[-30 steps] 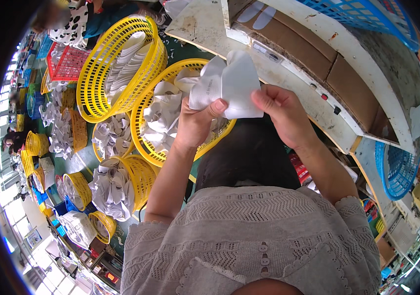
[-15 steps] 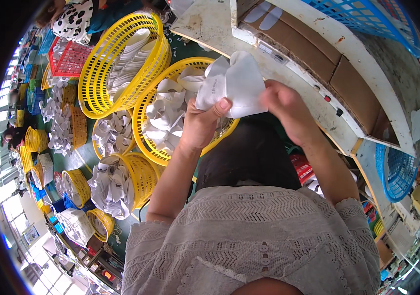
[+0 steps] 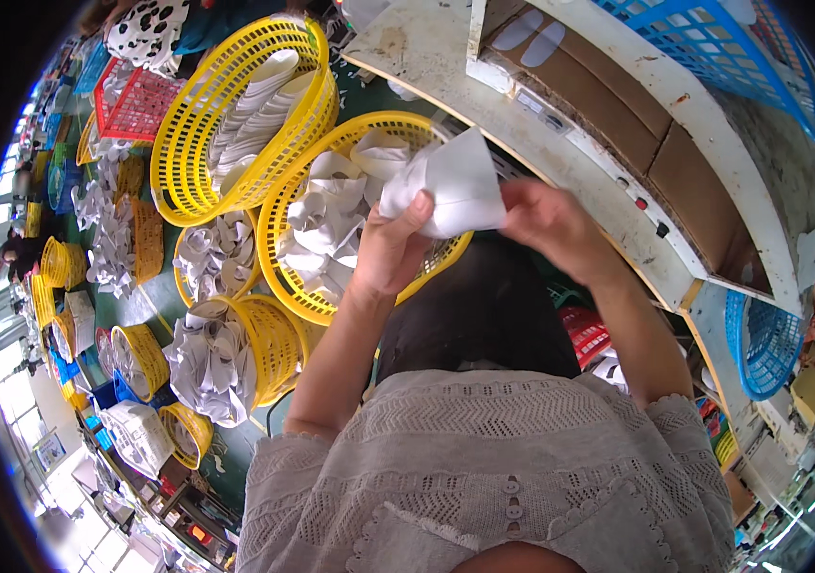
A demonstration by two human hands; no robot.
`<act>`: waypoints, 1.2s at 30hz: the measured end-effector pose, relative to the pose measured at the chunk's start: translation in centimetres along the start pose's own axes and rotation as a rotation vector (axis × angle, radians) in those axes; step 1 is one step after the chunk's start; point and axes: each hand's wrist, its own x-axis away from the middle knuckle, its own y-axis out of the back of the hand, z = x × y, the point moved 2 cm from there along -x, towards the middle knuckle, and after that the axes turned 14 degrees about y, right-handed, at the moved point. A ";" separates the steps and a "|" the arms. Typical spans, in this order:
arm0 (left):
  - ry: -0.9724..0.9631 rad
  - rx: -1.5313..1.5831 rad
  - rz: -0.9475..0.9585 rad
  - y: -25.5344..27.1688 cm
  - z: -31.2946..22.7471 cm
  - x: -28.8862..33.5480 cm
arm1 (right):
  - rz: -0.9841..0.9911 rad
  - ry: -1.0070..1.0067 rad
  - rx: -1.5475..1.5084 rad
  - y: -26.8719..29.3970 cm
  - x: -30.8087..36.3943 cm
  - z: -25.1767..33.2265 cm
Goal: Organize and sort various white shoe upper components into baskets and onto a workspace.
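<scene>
A white piece (image 3: 455, 186) is clamped between thumb and fingers of the left hand (image 3: 390, 244). At its right edge the right hand (image 3: 550, 229) is seen – blurred, so whether it is pinched there cannot be told. Left of the grip, crumpled white pieces (image 3: 317, 210) are held by a round yellow basket (image 3: 285, 289).

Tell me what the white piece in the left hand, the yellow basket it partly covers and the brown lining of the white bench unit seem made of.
White piece: probably fabric or thin foam, matte; it curves softly without gloss.
Yellow basket: most likely moulded plastic, slightly glossy, with evenly pierced walls.
Brown lining: looks like cardboard, matte, with a straight seam across.
</scene>
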 end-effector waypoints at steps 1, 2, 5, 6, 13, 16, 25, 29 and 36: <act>-0.022 -0.047 -0.052 0.0 0.0 -0.3 | 0.078 -0.088 0.198 -0.2 0.4 -0.5; -0.013 -0.049 -0.035 0.2 0.0 -0.5 | 0.154 -0.179 0.390 -0.2 0.8 -1.4; 0.001 -0.677 -0.435 2.5 -0.9 -0.8 | -0.079 -0.021 0.411 0.1 1.3 -5.3; -0.044 -0.758 -0.527 3.4 -1.3 -1.0 | -0.141 0.018 0.557 0.7 1.9 -6.2; 0.158 -2.158 -0.707 20.4 -1.2 -4.4 | -0.321 -0.403 0.517 7.5 14.7 -12.7; 0.250 -2.295 -0.550 32.1 0.5 -4.1 | -0.313 -0.412 0.559 8.4 19.8 -14.4; 0.465 -2.195 -0.856 29.4 3.4 -3.7 | -0.363 -0.346 0.237 11.4 20.7 -6.2; 0.626 -2.090 -0.889 23.5 2.2 -3.8 | -0.171 -0.018 0.743 14.0 13.5 7.9; -0.147 -2.077 -0.631 18.2 3.2 -1.3 | -0.494 0.466 1.186 30.1 5.3 26.6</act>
